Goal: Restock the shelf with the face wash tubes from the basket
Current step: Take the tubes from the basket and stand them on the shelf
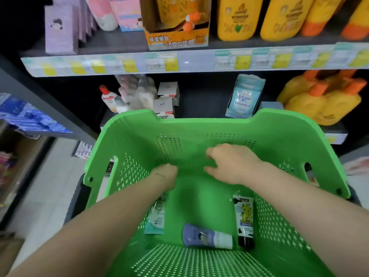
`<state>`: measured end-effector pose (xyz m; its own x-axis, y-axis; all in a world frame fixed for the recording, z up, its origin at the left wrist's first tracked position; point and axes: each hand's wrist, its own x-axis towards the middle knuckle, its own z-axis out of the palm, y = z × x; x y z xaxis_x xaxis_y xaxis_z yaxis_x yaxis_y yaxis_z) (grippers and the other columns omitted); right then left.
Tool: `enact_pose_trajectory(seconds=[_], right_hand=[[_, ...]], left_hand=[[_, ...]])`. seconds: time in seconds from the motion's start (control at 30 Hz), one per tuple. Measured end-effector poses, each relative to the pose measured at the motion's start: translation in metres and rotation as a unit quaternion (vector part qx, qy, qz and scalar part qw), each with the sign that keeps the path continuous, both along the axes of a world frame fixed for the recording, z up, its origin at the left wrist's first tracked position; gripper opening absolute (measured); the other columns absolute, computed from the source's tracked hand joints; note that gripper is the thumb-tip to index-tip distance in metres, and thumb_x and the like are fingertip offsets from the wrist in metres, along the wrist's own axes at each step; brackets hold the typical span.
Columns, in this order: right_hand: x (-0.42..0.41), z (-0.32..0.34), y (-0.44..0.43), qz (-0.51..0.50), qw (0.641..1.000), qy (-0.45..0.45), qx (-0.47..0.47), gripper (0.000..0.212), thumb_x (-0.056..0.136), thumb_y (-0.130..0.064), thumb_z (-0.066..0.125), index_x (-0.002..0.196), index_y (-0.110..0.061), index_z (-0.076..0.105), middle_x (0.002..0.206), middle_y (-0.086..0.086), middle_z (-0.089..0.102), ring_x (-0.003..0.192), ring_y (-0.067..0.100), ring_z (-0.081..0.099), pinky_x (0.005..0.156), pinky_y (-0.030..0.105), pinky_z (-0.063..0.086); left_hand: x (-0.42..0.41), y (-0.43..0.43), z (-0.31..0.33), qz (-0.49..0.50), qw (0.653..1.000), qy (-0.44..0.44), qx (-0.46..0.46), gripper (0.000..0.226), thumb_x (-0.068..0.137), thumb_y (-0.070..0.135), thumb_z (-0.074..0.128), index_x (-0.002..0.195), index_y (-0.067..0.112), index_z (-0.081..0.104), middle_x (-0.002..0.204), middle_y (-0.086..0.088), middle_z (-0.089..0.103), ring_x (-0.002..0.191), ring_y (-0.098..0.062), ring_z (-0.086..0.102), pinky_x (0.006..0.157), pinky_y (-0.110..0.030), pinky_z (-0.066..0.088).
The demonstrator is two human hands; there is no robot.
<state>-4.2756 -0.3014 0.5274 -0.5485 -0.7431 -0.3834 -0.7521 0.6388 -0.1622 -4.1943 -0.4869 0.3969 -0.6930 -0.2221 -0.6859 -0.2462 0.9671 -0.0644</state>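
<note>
Three face wash tubes lie in the green basket [199, 124]: a teal one [156, 216] at the left wall, a purple and white one [206, 235] lying across the bottom, and a white one with a yellow cartoon and black cap [244, 218] at the right. My left hand [166, 176] points down into the basket, right over the teal tube's upper end. Its fingers are hidden, so a grip does not show. My right hand [229, 164] hovers inside the basket with fingers apart and nothing in it, above and behind the white tube.
The shelf [185, 62] with price tags runs above the basket, carrying yellow bottles [237, 19], an orange display box [177, 37] and purple boxes [60, 31]. The lower shelf holds small bottles [107, 98], white boxes [165, 104], a blue sachet pack [243, 98] and more yellow bottles [321, 100].
</note>
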Motion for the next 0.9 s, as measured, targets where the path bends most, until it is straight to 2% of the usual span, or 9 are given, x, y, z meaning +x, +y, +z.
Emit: enact_pose_trajectory(seconds=[0.1, 0.2, 0.33, 0.4, 0.5, 0.6, 0.73, 0.8, 0.9], right_hand=[[-0.001, -0.001, -0.001, 0.011, 1.0, -0.001, 0.005, 0.038, 0.093, -0.049, 0.051, 0.115, -0.018, 0.057, 0.102, 0.001, 0.063, 0.083, 0.021, 0.064, 0.068, 0.038, 0.058], [-0.002, -0.001, 0.0, 0.013, 1.0, 0.001, 0.008, 0.038, 0.094, -0.05, 0.05, 0.116, -0.019, 0.057, 0.1, 0.0, 0.063, 0.083, 0.02, 0.064, 0.066, 0.036, 0.059], [-0.002, 0.0, -0.001, 0.013, 1.0, -0.003, 0.008, 0.038, 0.094, -0.05, 0.05, 0.116, -0.019, 0.056, 0.101, 0.0, 0.063, 0.084, 0.02, 0.064, 0.067, 0.036, 0.058], [-0.002, 0.001, -0.001, 0.014, 1.0, -0.003, 0.012, 0.039, 0.094, -0.05, 0.05, 0.117, -0.019, 0.056, 0.104, 0.001, 0.063, 0.086, 0.021, 0.064, 0.069, 0.037, 0.058], [-0.001, 0.001, -0.001, 0.016, 1.0, -0.002, 0.023, 0.04, 0.094, -0.05, 0.049, 0.117, -0.019, 0.056, 0.103, 0.001, 0.063, 0.086, 0.022, 0.063, 0.071, 0.038, 0.057], [0.0, 0.002, -0.001, 0.016, 1.0, -0.004, 0.026, 0.041, 0.093, -0.051, 0.049, 0.119, -0.019, 0.055, 0.105, 0.002, 0.062, 0.088, 0.024, 0.062, 0.073, 0.04, 0.057], [-0.001, 0.003, -0.001, 0.017, 0.999, -0.005, 0.03, 0.043, 0.094, -0.051, 0.049, 0.121, -0.02, 0.054, 0.111, 0.003, 0.062, 0.093, 0.025, 0.062, 0.075, 0.04, 0.056], [-0.002, 0.003, -0.002, 0.017, 0.999, -0.004, 0.031, 0.043, 0.094, -0.052, 0.049, 0.122, -0.02, 0.054, 0.113, 0.003, 0.062, 0.095, 0.026, 0.062, 0.076, 0.039, 0.056], [-0.002, 0.004, -0.004, 0.021, 0.999, 0.0, 0.025, 0.043, 0.093, -0.052, 0.049, 0.122, -0.02, 0.054, 0.113, 0.003, 0.062, 0.096, 0.027, 0.062, 0.076, 0.039, 0.055]], left_hand=[[0.014, -0.005, -0.02, 0.015, 0.999, -0.027, -0.014, 0.038, 0.086, 0.004, 0.061, 0.123, 0.007, 0.052, 0.104, -0.009, 0.06, 0.091, -0.022, 0.059, 0.084, -0.032, 0.055], [0.024, -0.008, -0.034, 0.02, 0.998, -0.049, -0.033, 0.037, 0.087, 0.009, 0.064, 0.122, 0.005, 0.052, 0.103, -0.009, 0.061, 0.09, -0.021, 0.059, 0.083, -0.029, 0.054], [0.026, -0.008, -0.045, 0.005, 0.995, -0.079, -0.064, 0.052, 0.086, 0.017, 0.068, 0.131, 0.003, 0.045, 0.124, -0.013, 0.057, 0.121, -0.03, 0.048, 0.098, -0.037, 0.049], [0.026, -0.008, -0.046, -0.011, 0.995, -0.074, -0.07, 0.057, 0.085, 0.02, 0.07, 0.134, 0.005, 0.043, 0.127, -0.012, 0.056, 0.124, -0.032, 0.045, 0.1, -0.04, 0.046], [0.028, -0.005, -0.05, 0.002, 0.999, -0.049, -0.019, 0.06, 0.079, 0.021, 0.076, 0.131, 0.011, 0.047, 0.12, -0.01, 0.058, 0.111, -0.029, 0.052, 0.093, -0.038, 0.05], [0.027, 0.003, -0.046, 0.074, 0.994, -0.037, 0.069, 0.058, 0.079, 0.011, 0.075, 0.129, 0.014, 0.046, 0.12, -0.012, 0.054, 0.099, -0.027, 0.056, 0.084, -0.038, 0.056], [0.02, 0.009, -0.039, 0.102, 0.984, -0.047, 0.14, 0.062, 0.073, 0.009, 0.081, 0.124, 0.013, 0.047, 0.119, -0.011, 0.055, 0.102, -0.028, 0.056, 0.076, -0.032, 0.052], [0.014, 0.009, -0.033, 0.11, 0.979, -0.049, 0.162, 0.068, 0.068, 0.011, 0.085, 0.124, 0.013, 0.047, 0.124, -0.01, 0.054, 0.107, -0.028, 0.054, 0.081, -0.031, 0.049], [0.002, 0.011, -0.018, 0.107, 0.976, -0.058, 0.182, 0.087, 0.065, 0.014, 0.087, 0.138, 0.013, 0.04, 0.134, -0.01, 0.048, 0.118, -0.031, 0.051, 0.093, -0.036, 0.049]])
